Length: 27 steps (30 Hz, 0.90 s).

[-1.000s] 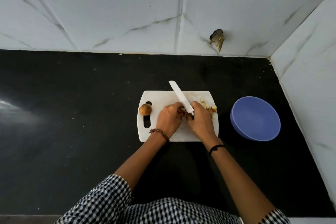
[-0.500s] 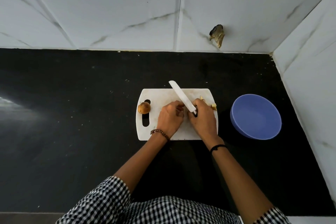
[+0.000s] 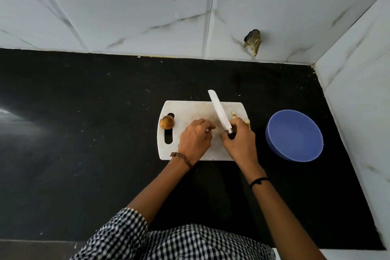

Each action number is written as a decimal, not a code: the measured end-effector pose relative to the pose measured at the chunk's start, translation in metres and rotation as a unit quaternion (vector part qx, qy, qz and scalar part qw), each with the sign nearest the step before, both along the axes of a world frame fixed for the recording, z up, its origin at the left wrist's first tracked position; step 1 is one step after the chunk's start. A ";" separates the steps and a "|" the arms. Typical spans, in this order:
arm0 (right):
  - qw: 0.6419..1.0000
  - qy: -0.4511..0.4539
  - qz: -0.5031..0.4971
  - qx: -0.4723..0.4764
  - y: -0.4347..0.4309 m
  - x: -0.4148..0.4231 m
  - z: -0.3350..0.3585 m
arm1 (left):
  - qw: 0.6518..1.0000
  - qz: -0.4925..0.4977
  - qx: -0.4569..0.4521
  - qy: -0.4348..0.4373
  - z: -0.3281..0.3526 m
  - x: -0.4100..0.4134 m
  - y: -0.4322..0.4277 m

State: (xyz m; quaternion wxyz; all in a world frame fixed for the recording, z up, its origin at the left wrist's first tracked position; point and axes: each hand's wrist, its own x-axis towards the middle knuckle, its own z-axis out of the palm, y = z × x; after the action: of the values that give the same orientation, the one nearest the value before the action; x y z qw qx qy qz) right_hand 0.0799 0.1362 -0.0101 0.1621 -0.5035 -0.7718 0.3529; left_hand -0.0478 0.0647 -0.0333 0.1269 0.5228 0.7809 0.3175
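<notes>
A checked shirt [image 3: 168,243] fills the bottom centre of the frame. Above it, both hands lie over the white board [image 3: 190,110] at centre. The right hand [image 3: 239,143] grips the handle of a knife [image 3: 218,112], whose white blade slants toward the upper left. The left hand [image 3: 195,140] rests just left of the blade with its fingers curled; whether it pinches anything cannot be told. A whole potato [image 3: 166,122] sits on the board's left end, and cut pieces [image 3: 247,122] lie past the right hand. A blue bowl [image 3: 294,135] stands right of the board on the black counter [image 3: 84,133].
</notes>
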 end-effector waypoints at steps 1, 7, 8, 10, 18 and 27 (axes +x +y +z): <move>1.000 0.002 0.009 -0.018 -0.004 -0.003 0.001 | 0.999 0.002 0.006 0.035 0.002 -0.004 -0.004; 0.996 0.054 0.022 -0.073 -0.028 -0.016 -0.007 | 0.979 0.090 0.022 0.181 0.007 -0.036 -0.026; 0.994 0.063 0.022 -0.081 -0.031 -0.016 -0.009 | 0.977 0.110 0.013 0.182 0.007 -0.041 -0.030; 0.993 0.070 0.023 -0.089 -0.037 -0.015 -0.013 | 0.976 0.137 -0.008 0.169 0.005 -0.049 -0.039; 0.996 0.051 0.011 -0.077 -0.052 0.003 -0.015 | 0.986 0.147 -0.057 0.053 0.006 -0.061 -0.049; 0.994 0.032 -0.046 -0.090 -0.057 0.019 -0.014 | 0.991 0.121 -0.050 0.029 0.009 -0.063 -0.046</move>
State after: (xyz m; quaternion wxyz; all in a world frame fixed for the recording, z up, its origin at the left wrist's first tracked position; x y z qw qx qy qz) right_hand 0.0990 0.0787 -0.0245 0.1566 -0.5392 -0.7075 0.4291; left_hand -0.1106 0.0185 -0.0245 0.0909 0.4268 0.8566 0.2753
